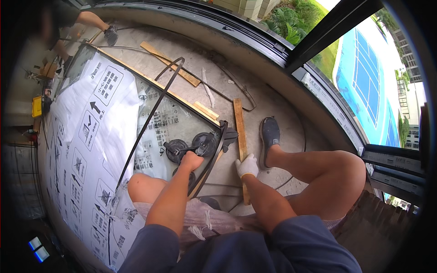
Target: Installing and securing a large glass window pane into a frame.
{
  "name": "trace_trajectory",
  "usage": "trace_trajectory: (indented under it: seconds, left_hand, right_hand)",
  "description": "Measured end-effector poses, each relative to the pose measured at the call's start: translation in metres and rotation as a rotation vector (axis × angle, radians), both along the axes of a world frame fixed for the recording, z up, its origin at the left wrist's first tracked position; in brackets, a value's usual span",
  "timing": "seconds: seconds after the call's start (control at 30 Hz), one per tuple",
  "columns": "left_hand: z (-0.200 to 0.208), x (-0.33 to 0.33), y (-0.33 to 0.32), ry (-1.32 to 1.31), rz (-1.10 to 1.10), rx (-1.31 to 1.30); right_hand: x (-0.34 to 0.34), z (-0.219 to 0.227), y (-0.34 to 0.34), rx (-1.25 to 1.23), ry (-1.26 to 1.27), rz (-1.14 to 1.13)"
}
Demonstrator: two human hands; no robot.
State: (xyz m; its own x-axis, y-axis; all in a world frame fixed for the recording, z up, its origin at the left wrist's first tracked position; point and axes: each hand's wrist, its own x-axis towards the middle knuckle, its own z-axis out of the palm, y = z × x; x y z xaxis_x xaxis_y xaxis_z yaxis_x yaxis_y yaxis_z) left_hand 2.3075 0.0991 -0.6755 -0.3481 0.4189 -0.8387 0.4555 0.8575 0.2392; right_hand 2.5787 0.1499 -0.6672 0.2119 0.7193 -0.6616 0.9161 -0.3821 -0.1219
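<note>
black round-cupped suction lifter (205, 143), resting on a clear, partly film-covered glass pane (184, 122), is clenched in the bare left grip (191, 161) i watch from afar, while the white-gloved right grip (247, 167) clasps a long flat tan wooden strip (240, 123) beside the pane.

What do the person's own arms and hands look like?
The left hand is bare. The right hand wears a white glove with a yellowish edge at the wrist. The short sleeves are dark blue-grey, and the forearms are bare.

Dark blue short-sleeved shirt (314, 245); faded mauve shorts (182, 234); dark slip-on shoe (270, 130); right grip (247, 166) white-gloved, yellow edging (248, 174).
</note>
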Motion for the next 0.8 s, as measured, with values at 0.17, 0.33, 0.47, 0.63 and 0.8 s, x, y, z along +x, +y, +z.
trace_trajectory:
  seconds: [0.17,0.33,0.47,0.63,0.8]
  left_hand:
    - [-0.004,-0.005,0.001,0.048,-0.067,-0.009]
    - [-0.012,-0.008,-0.005,0.011,-0.066,-0.054]
    - [-0.018,-0.007,-0.008,0.092,-0.062,0.128]
    - [-0.020,-0.009,-0.006,-0.015,-0.041,-0.054]
    - [-0.017,-0.008,-0.004,-0.009,-0.041,-0.015]
  right_hand:
    - [0.022,-0.002,-0.021,-0.133,-0.017,0.106]
    - [0.040,-0.006,-0.040,-0.090,0.104,0.111]
    - [0.055,-0.008,-0.054,-0.150,0.078,0.060]
    - [0.073,-0.012,-0.062,-0.169,0.080,0.103]
    - [0.046,-0.018,-0.036,-0.104,0.147,0.156]
